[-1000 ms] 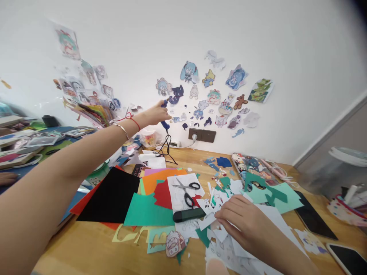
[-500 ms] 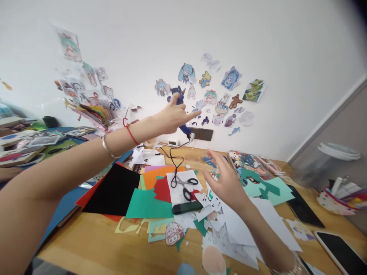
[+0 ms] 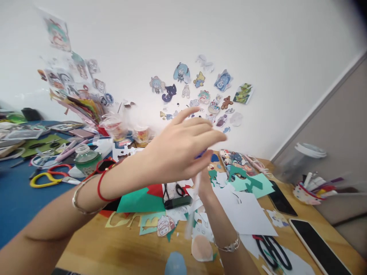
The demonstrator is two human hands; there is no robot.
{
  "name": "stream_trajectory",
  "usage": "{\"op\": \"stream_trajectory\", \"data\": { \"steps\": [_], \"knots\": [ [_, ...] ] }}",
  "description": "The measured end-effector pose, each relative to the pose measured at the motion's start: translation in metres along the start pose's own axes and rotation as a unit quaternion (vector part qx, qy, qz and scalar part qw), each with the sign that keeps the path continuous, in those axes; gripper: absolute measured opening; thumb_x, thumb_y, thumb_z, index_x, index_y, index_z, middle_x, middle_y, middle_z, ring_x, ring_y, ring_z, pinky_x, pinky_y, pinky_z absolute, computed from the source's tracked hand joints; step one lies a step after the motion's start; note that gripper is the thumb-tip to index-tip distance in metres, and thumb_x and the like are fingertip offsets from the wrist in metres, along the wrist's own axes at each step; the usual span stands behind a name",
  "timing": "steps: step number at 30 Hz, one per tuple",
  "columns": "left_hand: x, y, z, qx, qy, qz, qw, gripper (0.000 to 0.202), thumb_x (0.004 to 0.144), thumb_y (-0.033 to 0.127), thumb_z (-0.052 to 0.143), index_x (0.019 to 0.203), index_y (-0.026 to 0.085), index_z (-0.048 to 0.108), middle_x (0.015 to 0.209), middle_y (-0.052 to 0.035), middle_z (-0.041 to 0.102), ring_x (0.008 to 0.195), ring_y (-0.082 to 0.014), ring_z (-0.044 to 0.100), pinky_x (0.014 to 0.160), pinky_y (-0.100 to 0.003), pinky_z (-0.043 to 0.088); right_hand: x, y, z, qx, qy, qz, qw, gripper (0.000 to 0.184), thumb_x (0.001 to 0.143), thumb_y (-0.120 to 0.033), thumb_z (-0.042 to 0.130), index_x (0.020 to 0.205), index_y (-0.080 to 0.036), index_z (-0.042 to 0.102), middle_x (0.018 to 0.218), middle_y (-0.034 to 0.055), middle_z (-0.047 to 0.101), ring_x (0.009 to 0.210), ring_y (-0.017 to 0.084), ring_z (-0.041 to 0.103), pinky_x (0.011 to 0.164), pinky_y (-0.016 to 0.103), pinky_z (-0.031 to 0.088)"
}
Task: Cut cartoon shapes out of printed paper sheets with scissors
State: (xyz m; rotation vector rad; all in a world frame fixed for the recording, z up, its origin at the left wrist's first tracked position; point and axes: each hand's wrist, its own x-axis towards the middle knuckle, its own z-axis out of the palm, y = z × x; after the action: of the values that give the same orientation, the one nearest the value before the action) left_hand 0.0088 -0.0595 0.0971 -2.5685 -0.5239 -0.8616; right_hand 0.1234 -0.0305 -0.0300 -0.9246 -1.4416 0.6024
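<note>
My left hand point(image 3: 183, 147) reaches across the desk, its thumb and fingers around a blue glue gun point(image 3: 201, 154). Only a small blue part of the gun shows between them. My right hand point(image 3: 203, 182) is raised just behind and below the left; its fingers are hidden. A translucent glue stick point(image 3: 191, 214), smeared by motion, slants down beside my right wrist. Below the hands lie a green paper sheet point(image 3: 140, 201), a black-handled tool point(image 3: 177, 201), white paper point(image 3: 243, 212), and a cut-out character point(image 3: 165, 225).
Black-handled scissors point(image 3: 273, 252) and a phone point(image 3: 318, 244) lie at the right, near a pen cup point(image 3: 308, 194). On the left are a green bottle point(image 3: 87, 160) and red-yellow scissors point(image 3: 51, 175). Paper cut-outs point(image 3: 182, 73) cover the wall behind.
My left hand has come down from the wall, nearer to me, bringing the glue gun to my right hand. My right hand has moved left behind it. The view has shifted slightly.
</note>
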Motion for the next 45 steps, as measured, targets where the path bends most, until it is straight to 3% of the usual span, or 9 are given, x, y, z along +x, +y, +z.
{"op": "stream_trajectory", "data": {
  "steps": [1,3,6,12,17,23,34,40,45],
  "knots": [
    [-0.010,-0.002,0.002,-0.033,0.049,-0.045,0.997,0.019,0.082,0.016,0.046,0.099,0.018,0.055,0.095,-0.0029,0.063,0.095,-0.0153,0.054,0.103,-0.038,0.025,-0.003,0.002,-0.001,0.038,-0.005,0.019,0.999,0.027,0.090,-0.039,0.042,0.093,-0.014,0.051,0.071,-0.0019,0.052,0.055,0.009,0.050,0.050,0.024,0.044],
    [-0.032,-0.006,0.015,-0.085,0.089,-0.142,0.982,0.013,0.082,0.015,0.046,0.089,0.018,0.056,0.085,-0.0018,0.063,0.082,-0.0144,0.055,0.095,-0.037,0.033,-0.007,0.007,-0.004,0.116,-0.018,0.051,0.992,0.033,0.092,-0.044,0.033,0.081,-0.016,0.048,0.057,-0.0062,0.041,0.044,0.007,0.042,0.043,0.021,0.037],
    [-0.065,-0.006,0.045,-0.173,0.039,-0.259,0.949,0.011,0.082,0.016,0.046,0.083,0.018,0.057,0.082,-0.0033,0.062,0.082,-0.0181,0.052,0.080,-0.036,0.039,-0.012,0.012,-0.008,0.207,-0.039,0.072,0.975,0.035,0.090,-0.050,0.030,0.081,-0.020,0.043,0.054,-0.0076,0.034,0.042,0.007,0.037,0.041,0.020,0.032],
    [-0.094,0.023,0.079,-0.243,0.018,-0.290,0.926,0.011,0.083,0.015,0.046,0.087,0.020,0.055,0.083,-0.0015,0.060,0.080,-0.0161,0.053,0.079,-0.034,0.039,-0.019,0.015,-0.010,0.323,-0.050,0.071,0.942,0.040,0.084,-0.061,0.034,0.098,-0.024,0.045,0.061,-0.0055,0.041,0.047,0.009,0.040,0.048,0.023,0.035],
    [-0.085,0.037,0.091,-0.300,0.053,-0.329,0.894,0.017,0.083,0.023,0.053,0.100,0.020,0.051,0.095,-0.0027,0.059,0.088,-0.0156,0.054,0.079,-0.030,0.041,-0.029,0.011,-0.010,0.370,-0.029,0.077,0.925,0.045,0.081,-0.065,0.034,0.096,-0.025,0.049,0.071,-0.0027,0.042,0.062,0.012,0.045,0.060,0.026,0.041],
    [-0.074,0.042,0.103,-0.381,0.049,-0.326,0.864,0.011,0.084,0.023,0.051,0.094,0.020,0.052,0.088,0.0000,0.061,0.071,-0.0101,0.058,0.065,-0.021,0.047,-0.038,0.006,-0.014,0.362,0.005,0.089,0.928,0.045,0.077,-0.065,0.042,0.092,-0.024,0.053,0.077,-0.0004,0.046,0.070,0.016,0.048,0.066,0.029,0.043],
    [-0.066,0.055,0.121,-0.361,0.019,-0.337,0.869,0.020,0.083,0.021,0.047,0.103,0.019,0.051,0.096,-0.0055,0.061,0.084,-0.0168,0.058,0.073,-0.030,0.047,-0.047,0.026,-0.018,0.331,0.107,0.117,0.930,0.037,0.081,-0.057,0.044,0.089,-0.024,0.056,0.078,-0.0006,0.052,0.069,0.015,0.050,0.063,0.027,0.042],
    [-0.071,0.041,0.132,-0.346,-0.031,-0.328,0.879,0.020,0.081,0.027,0.053,0.100,0.021,0.055,0.098,-0.0051,0.065,0.087,-0.0198,0.061,0.073,-0.033,0.048,-0.054,0.037,-0.034,0.360,0.121,0.205,0.902,0.037,0.080,-0.056,0.048,0.099,-0.025,0.056,0.093,0.0009,0.060,0.090,0.018,0.055,0.082,0.034,0.045],
    [-0.079,0.027,0.118,-0.319,-0.036,-0.340,0.884,0.029,0.083,0.032,0.050,0.110,0.020,0.051,0.108,-0.0080,0.061,0.095,-0.0219,0.058,0.079,-0.038,0.047,-0.072,0.066,-0.072,0.365,0.150,0.332,0.857,0.027,0.084,-0.046,0.049,0.091,-0.022,0.059,0.093,0.0032,0.065,0.097,0.017,0.058,0.092,0.033,0.044]
  ]
}}
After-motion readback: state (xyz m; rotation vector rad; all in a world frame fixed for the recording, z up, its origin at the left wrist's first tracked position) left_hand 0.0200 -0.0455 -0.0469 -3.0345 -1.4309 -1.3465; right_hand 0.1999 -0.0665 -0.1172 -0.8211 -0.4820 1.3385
